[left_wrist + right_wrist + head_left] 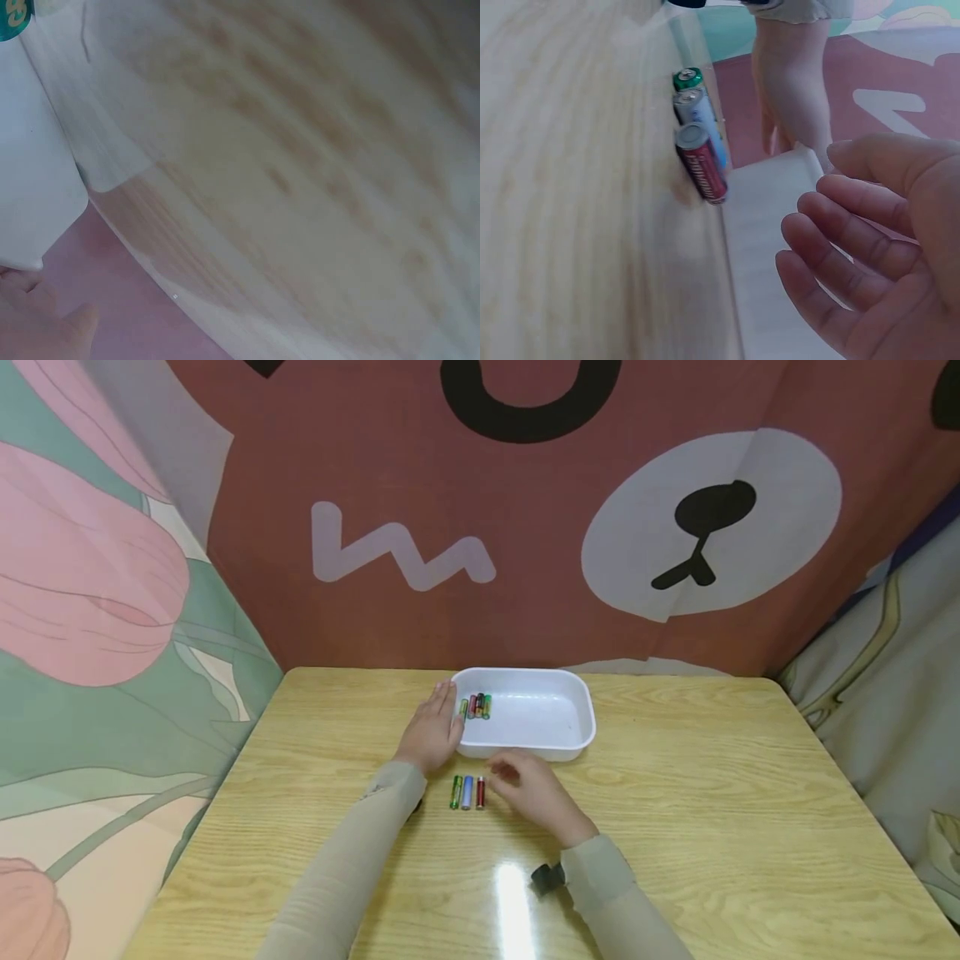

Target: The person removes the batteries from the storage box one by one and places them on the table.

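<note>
My left hand [431,731] lies against the left end of a white plastic tray [528,749], its fingers straight along the rim. Inside, at the tray's left end, several batteries [479,706] stand side by side in a row. In front of the tray three more lie on the table: a green battery [456,792], a light blue battery [467,792] and a red battery [481,793]. Just right of the red one is my right hand [531,787]. The right wrist view shows its fingers [847,277] loosely bent, with nothing held.
The wood-grain table [712,802] ends at a hanging cloth [525,618] with a cartoon bear print, close behind the tray. Another printed cloth [97,610] hangs along the left side. A dark wrist device [547,878] sits at the right cuff.
</note>
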`<state>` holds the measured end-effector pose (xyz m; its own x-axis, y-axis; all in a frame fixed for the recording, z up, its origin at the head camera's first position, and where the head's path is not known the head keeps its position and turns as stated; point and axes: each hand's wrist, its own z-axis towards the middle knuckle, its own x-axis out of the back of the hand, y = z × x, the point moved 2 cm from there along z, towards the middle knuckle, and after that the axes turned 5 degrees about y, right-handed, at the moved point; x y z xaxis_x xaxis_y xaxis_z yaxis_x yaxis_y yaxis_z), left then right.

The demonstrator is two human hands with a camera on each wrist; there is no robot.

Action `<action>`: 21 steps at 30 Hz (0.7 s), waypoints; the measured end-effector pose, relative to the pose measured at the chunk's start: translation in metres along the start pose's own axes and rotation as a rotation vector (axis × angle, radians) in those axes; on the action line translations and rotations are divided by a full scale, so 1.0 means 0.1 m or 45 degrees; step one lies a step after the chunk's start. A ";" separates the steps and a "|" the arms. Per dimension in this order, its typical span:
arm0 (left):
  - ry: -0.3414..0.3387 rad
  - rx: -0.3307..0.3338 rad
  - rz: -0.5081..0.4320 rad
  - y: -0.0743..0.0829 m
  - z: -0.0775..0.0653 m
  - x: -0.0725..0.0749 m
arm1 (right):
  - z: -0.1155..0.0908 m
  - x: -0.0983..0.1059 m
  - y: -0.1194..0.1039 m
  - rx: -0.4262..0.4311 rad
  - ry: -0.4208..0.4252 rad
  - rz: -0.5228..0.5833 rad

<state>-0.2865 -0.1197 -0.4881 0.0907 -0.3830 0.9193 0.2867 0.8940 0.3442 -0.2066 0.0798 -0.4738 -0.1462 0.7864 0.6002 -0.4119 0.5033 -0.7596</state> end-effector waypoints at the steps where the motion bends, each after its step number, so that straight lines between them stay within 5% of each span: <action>1: 0.000 0.001 -0.002 0.00 0.00 0.00 | 0.00 0.01 -0.01 0.007 0.012 0.002; 21: -0.011 0.001 0.019 0.00 0.00 0.00 | 0.22 0.21 -0.09 0.117 0.226 -0.003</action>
<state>-0.2864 -0.1194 -0.4880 0.0869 -0.3679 0.9258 0.2850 0.8997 0.3308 -0.2258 0.0837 -0.4493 0.0124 0.8402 0.5421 -0.4939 0.4765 -0.7273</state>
